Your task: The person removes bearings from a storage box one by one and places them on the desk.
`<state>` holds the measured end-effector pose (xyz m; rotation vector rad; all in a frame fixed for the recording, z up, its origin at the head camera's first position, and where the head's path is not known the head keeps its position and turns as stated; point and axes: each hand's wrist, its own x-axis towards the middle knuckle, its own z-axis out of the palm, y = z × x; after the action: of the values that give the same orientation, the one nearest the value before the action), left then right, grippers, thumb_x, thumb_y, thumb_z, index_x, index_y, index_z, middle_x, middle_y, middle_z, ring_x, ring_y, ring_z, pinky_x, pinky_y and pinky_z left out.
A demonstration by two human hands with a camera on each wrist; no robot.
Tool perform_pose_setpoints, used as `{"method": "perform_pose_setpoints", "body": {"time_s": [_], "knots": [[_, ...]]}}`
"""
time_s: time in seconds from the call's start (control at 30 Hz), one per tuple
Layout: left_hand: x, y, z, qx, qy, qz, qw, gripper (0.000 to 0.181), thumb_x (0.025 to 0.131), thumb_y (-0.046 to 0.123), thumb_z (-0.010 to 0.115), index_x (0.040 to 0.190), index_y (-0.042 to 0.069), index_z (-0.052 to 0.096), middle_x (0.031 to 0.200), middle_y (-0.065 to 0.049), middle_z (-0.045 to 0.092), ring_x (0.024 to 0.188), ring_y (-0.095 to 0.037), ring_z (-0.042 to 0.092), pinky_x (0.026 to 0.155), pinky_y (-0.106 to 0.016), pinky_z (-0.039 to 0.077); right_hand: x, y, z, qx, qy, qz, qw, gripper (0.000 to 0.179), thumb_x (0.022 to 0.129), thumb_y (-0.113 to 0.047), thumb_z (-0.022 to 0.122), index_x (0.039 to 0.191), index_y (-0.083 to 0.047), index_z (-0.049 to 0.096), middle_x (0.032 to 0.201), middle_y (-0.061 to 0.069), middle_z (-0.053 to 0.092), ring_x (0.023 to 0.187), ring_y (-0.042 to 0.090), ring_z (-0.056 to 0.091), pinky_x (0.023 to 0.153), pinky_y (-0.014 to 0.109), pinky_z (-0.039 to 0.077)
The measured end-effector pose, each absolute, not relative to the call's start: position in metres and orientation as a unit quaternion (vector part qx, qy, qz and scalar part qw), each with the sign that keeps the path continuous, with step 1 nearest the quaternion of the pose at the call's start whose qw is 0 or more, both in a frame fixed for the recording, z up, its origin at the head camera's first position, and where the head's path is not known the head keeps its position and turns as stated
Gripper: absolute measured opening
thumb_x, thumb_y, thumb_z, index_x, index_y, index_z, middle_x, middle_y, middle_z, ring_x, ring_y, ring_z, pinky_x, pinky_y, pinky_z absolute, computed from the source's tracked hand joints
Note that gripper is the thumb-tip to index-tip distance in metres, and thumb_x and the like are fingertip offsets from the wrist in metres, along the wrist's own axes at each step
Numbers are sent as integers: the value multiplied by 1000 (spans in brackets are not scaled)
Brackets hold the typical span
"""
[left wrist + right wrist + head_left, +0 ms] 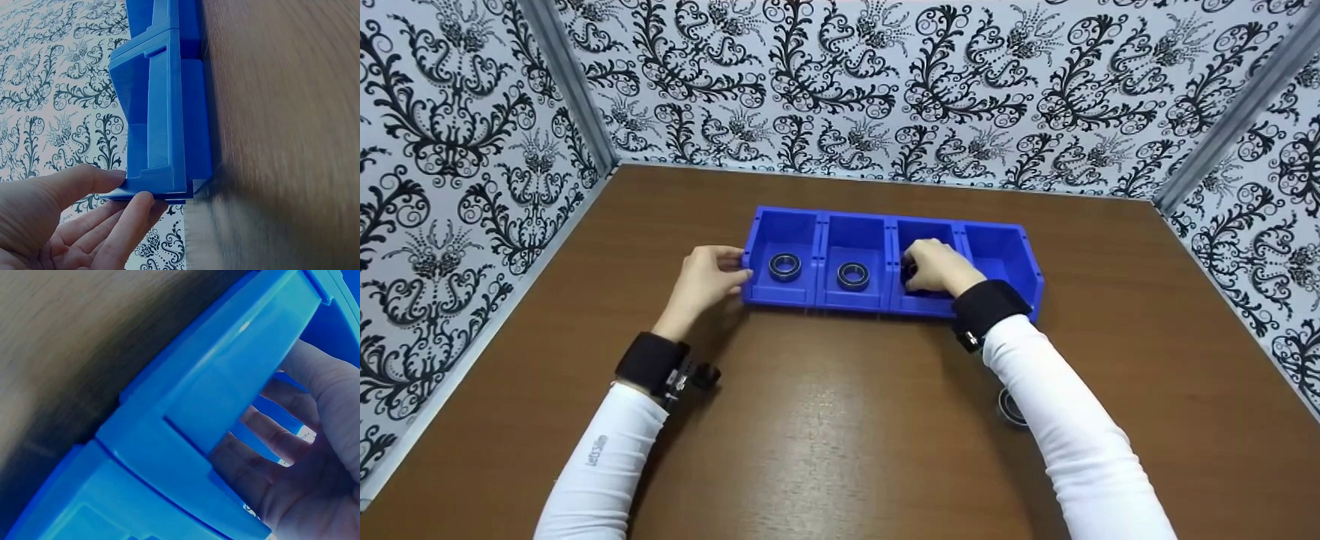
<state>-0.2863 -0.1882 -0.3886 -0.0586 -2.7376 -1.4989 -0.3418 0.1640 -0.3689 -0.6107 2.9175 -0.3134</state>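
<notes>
Blue bin row (889, 251): on table (810, 420), long axis left-to-right; left hand (709, 274) pinches its left end. Right hand (936, 266): inside third compartment (926, 228) from left, grip indeterminable. Loose bearing (1011, 409): personward, nearer right hand.

From here I see a glossy blue four-compartment bin (851, 301) standing level on the worktop (825, 420). A dark-sealed, metal-rimmed bearing (784, 278) lies flat in the leftmost compartment, and a matching second bearing (853, 286) in the next. I make out a third bearing (910, 271), mostly hidden, in the third; a fourth bearing (1006, 417) lies nearer me, partly covered.
</notes>
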Motion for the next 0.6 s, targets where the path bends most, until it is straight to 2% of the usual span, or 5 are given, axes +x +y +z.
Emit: {"method": "perform_pose_setpoints", "body": {"time_s": [0.3, 0.6], "knots": [[-286, -189, -389, -20, -876, -482, 7, 45, 94, 4, 69, 136, -9, 60, 134, -29, 66, 121, -40, 68, 86, -35, 65, -343, 163, -364, -198, 972, -102, 77, 40, 75, -8, 67, 114, -3, 75, 118, 20, 73, 96, 33, 64, 87, 51, 58], [-286, -189, -389, -22, -876, -482, 7, 45, 94, 4, 68, 136, -9, 60, 134, -29, 66, 121, -40, 68, 86, -34, 65, -340, 163, -360, -207, 970, -106, 70, 35, 74, -7, 68, 108, -3, 76, 116, 20, 72, 97, 34, 63, 88, 53, 57]]}}
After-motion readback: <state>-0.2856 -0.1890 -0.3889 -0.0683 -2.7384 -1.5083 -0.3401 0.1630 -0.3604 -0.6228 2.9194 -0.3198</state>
